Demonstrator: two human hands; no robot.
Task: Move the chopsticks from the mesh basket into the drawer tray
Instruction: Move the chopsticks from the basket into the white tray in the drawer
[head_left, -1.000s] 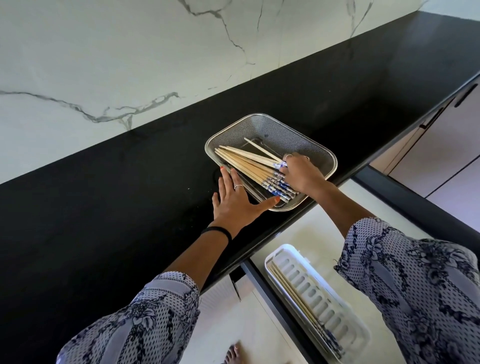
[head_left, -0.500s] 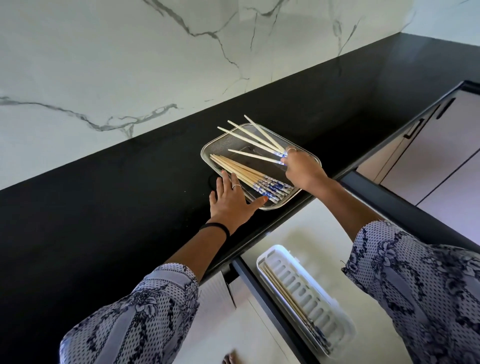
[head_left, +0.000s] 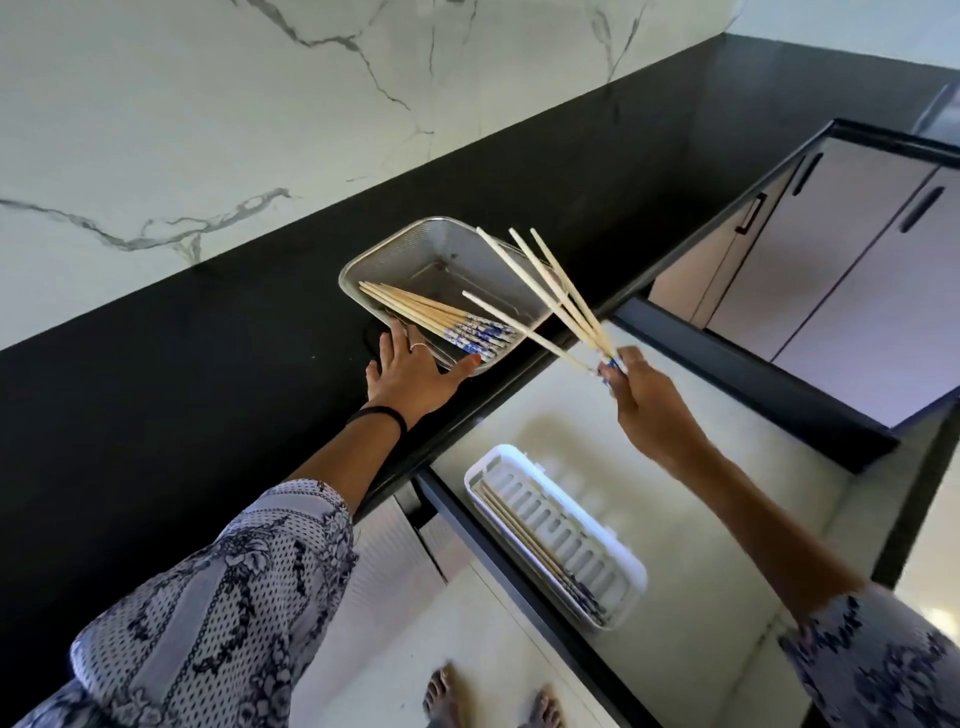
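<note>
Steel mesh basket (head_left: 410, 249) sits on black counter (head_left: 208, 389), near its front edge. No brand, label or writing readable on anything.

Counts: four chopsticks (head_left: 550, 291) in right hand (head_left: 641, 402), fanned out, tips pointing up and away; fingers pinched shut on their blue-patterned ends. This bunch is in the air over the open drawer (head_left: 701, 545), clear of the basket. A second bundle (head_left: 431, 319) lies inside the basket, along its near-left side (sticks overlap; exact number cannot be told, at least six). Some more lie in the white tray (head_left: 631, 571) in the drawer, along its left side (about three; blurred).

Left hand (head_left: 410, 371) rests flat on the counter, fingers spread, thumb touching the basket's near rim; it holds nothing.
</note>
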